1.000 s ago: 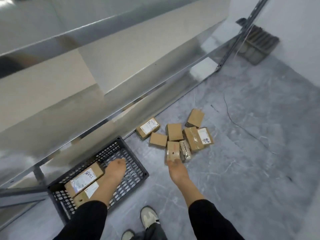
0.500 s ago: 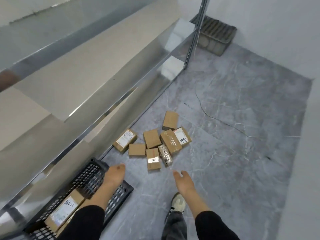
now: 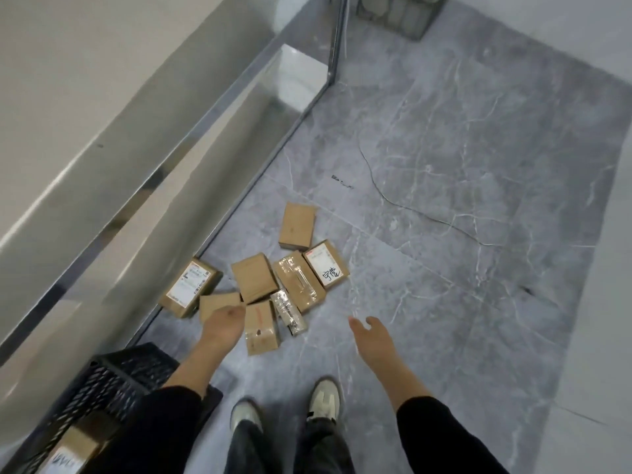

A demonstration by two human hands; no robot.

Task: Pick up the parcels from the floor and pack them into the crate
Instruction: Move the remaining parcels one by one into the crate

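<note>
Several small brown cardboard parcels (image 3: 254,278) lie in a loose cluster on the grey floor, some with white labels (image 3: 324,267). My left hand (image 3: 223,322) hovers over the near edge of the cluster, above a small plain parcel (image 3: 216,301), fingers pointing down, holding nothing that I can see. My right hand (image 3: 371,334) is open with fingers spread, to the right of the cluster and apart from it. The black mesh crate (image 3: 113,378) stands at the lower left with a labelled parcel (image 3: 70,453) inside, partly hidden by my left sleeve.
A metal shelf rack (image 3: 143,186) runs along the left, its post (image 3: 337,35) at the top. A grey crate (image 3: 398,13) sits in the far corner. A thin cable (image 3: 403,206) crosses the floor. My feet (image 3: 321,401) stand just behind the parcels.
My left hand left the crate and moved forward over the parcel cluster. My right hand drew back to the right and opened. My view shifted forward, with the crate sliding toward the lower left.
</note>
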